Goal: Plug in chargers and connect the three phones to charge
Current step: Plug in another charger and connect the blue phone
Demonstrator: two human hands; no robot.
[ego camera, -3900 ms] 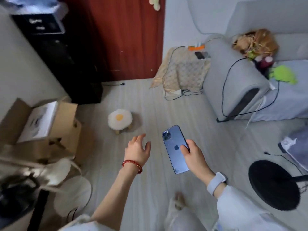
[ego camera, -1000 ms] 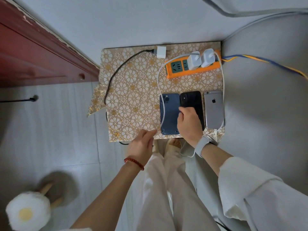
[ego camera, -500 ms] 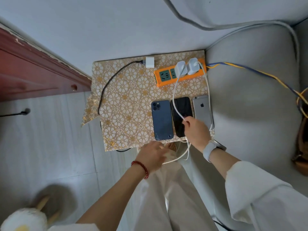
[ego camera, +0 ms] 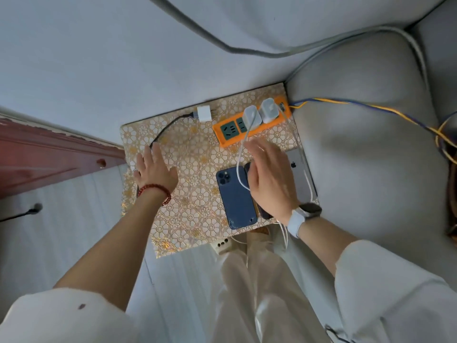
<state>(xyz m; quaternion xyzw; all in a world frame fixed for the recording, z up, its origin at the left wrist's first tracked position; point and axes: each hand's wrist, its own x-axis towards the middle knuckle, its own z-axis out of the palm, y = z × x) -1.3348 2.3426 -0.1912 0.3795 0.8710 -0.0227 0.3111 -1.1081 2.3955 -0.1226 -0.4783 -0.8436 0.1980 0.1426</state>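
Three phones side by side at the table's (ego camera: 197,154) near right corner, blue phone (ego camera: 237,201) leftmost; third charger (ego camera: 204,114) unplugged at far edge; left hand (ego camera: 154,169) released, near black cable (ego camera: 164,131); right hand (ego camera: 268,179) released above middle phone; next, plugging into orange strip (ego camera: 228,134).

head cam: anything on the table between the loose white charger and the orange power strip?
No. In the head view only bare patterned tablecloth separates the loose white charger from the orange power strip.

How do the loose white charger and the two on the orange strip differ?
The loose charger lies unplugged on the table beside the strip; the two chargers stand plugged into it. The loose charger carries a black cable, the pair white cables. All three are white cubes.
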